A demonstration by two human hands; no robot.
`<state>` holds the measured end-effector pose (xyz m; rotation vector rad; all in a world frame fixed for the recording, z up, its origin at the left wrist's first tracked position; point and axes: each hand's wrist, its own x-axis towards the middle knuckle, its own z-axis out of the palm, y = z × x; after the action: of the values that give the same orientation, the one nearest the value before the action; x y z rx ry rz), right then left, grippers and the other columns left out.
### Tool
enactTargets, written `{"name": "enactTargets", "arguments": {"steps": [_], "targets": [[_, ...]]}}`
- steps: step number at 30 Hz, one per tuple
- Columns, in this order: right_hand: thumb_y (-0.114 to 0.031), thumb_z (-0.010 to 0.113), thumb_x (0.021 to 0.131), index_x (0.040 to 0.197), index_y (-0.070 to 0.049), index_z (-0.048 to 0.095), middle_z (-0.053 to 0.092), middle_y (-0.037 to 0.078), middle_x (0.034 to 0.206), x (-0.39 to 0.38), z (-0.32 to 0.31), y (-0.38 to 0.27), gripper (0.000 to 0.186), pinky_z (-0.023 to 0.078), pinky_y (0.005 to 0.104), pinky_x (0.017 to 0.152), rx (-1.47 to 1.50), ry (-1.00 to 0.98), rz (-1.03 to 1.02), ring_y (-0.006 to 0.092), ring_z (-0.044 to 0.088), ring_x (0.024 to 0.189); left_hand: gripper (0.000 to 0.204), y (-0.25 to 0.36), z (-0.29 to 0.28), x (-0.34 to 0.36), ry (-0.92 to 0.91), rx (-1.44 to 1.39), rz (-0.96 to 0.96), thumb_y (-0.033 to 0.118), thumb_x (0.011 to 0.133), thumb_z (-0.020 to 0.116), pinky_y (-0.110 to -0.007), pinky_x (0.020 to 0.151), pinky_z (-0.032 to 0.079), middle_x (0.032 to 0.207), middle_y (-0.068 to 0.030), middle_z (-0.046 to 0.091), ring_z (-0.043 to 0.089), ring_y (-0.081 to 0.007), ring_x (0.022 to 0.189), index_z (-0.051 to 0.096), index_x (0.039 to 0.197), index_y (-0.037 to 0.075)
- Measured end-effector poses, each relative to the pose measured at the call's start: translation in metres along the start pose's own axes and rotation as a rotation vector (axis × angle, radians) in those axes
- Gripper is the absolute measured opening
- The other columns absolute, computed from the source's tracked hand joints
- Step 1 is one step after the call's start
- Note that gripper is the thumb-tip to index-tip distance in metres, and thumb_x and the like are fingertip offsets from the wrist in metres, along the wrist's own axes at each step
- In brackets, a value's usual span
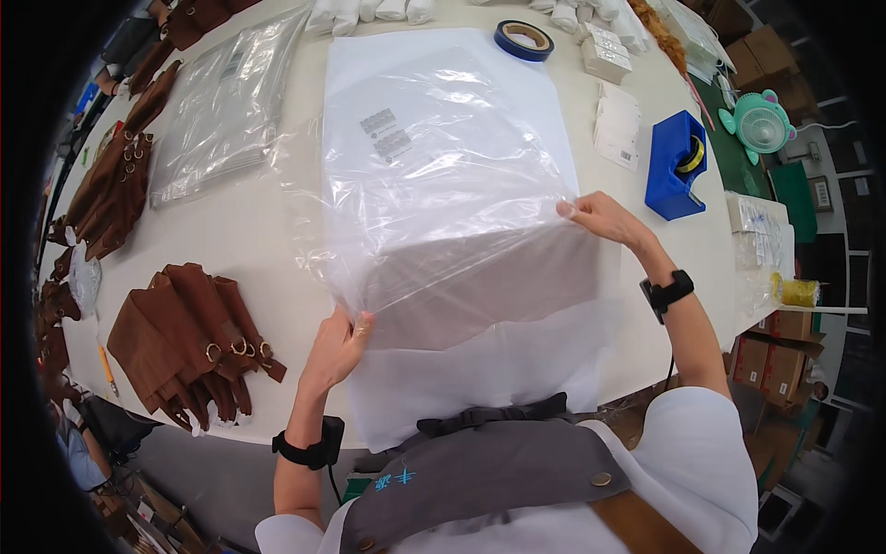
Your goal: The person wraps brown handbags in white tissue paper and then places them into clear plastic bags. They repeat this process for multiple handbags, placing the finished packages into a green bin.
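Note:
A large clear plastic bag (452, 175) with small printed patches is spread over white paper sheets (369, 55). My left hand (340, 351) is closed on the bag's near left corner. Farther off, my right hand (604, 220) pinches its right edge between thumb and fingers, so the near edge is drawn taut and slanting. Below that edge shows a flat greyish-mauve panel (461, 305); whether it lies inside the bag I cannot tell. Thin white translucent sheeting (480, 374) covers the table's near edge, close to my apron (498, 462).
Brown straps with metal rings (189, 337) lie left, near an orange cutter (108, 369). Behind them is a stack of clear bags (226, 106). A blue tape roll (524, 41), white cards (616, 125), a blue tape dispenser (674, 166) and a green fan (761, 125) stand right.

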<state>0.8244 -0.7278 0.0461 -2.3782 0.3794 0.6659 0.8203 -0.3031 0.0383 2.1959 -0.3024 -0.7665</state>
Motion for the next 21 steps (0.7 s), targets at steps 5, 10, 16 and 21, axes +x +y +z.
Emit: {"name": "enactTargets", "arguments": {"steps": [5,10,16,21], "targets": [[-0.05,0.063,0.074,0.081,-0.004,0.061,0.053,-0.001,0.062,-0.057,0.011,0.054,0.047,0.038,0.0258,0.054,0.569,-0.041,-0.083,0.0096,0.048,0.056,0.08,0.013,0.013,0.005,-0.112,0.03,-0.103,0.057,0.083,0.049,-0.038,0.061,0.042,0.072,-0.0199,0.058,0.055,-0.0282,0.064,0.035,0.126,-0.009],[-0.033,0.072,0.072,0.079,-0.005,0.058,0.053,-0.004,0.063,-0.081,0.021,0.074,0.032,0.038,0.0218,0.054,0.667,0.047,0.006,0.0075,0.048,0.057,0.08,0.023,0.023,0.002,-0.077,0.062,0.009,0.05,0.078,0.059,-0.036,0.073,0.046,0.093,-0.0226,0.062,0.06,-0.0307,0.082,0.036,0.127,-0.008],[-0.028,0.074,0.074,0.06,-0.009,0.044,0.042,-0.004,0.05,-0.065,0.05,0.073,0.038,0.029,0.0263,0.042,0.48,0.43,-0.115,0.0073,0.037,0.046,0.071,0.021,0.03,0.006,0.035,-0.093,-0.007,0.044,0.08,0.059,-0.036,0.089,0.041,0.111,-0.0235,0.057,0.056,-0.0312,0.103,0.04,0.126,-0.007],[-0.033,0.065,0.081,0.06,-0.006,0.041,0.037,-0.003,0.048,-0.069,0.078,0.061,0.042,0.028,0.0303,0.043,0.224,0.739,-0.13,0.0097,0.034,0.046,0.076,0.016,0.029,0.002,0.084,-0.105,-0.02,0.047,0.078,0.06,-0.036,0.088,0.043,0.106,-0.0265,0.058,0.058,-0.0328,0.101,0.037,0.128,-0.006]]}}
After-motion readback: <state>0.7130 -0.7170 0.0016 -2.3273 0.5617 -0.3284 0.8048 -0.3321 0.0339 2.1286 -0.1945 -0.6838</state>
